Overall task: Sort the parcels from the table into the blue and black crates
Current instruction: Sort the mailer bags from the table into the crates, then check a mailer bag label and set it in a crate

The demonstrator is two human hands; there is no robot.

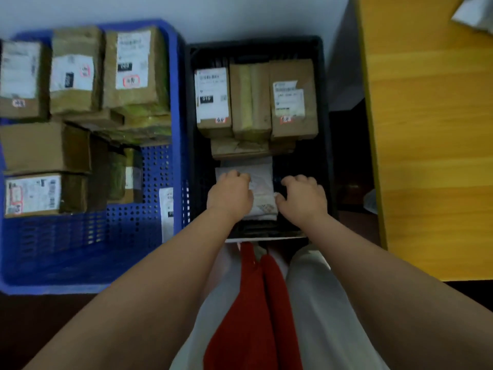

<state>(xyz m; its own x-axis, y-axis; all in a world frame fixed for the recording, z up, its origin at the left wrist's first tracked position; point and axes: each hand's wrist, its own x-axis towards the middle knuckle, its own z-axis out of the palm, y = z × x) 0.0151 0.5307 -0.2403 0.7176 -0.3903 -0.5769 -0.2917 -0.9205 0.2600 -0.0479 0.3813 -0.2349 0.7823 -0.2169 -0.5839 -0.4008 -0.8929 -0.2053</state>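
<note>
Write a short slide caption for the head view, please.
Both hands set a white parcel into the black crate beside the blue crate.

I see both hands down in the black crate [326, 129]: the left hand [230, 193] and right hand [304, 198] grip a white soft parcel [260, 180] from either side (fingers curled). Brown boxes [250, 100] stand beyond it; the blue crate [157, 177] sits left, the yellow table [432, 129] right.

We see a pale floor [240, 12] carrying two crates side by side, walls touching: a blue crate [176, 102] on the left and a black crate [324, 129] on the right. A yellow wooden table [426, 156] stands further right, a white parcel [472, 12] at its far edge.
</note>
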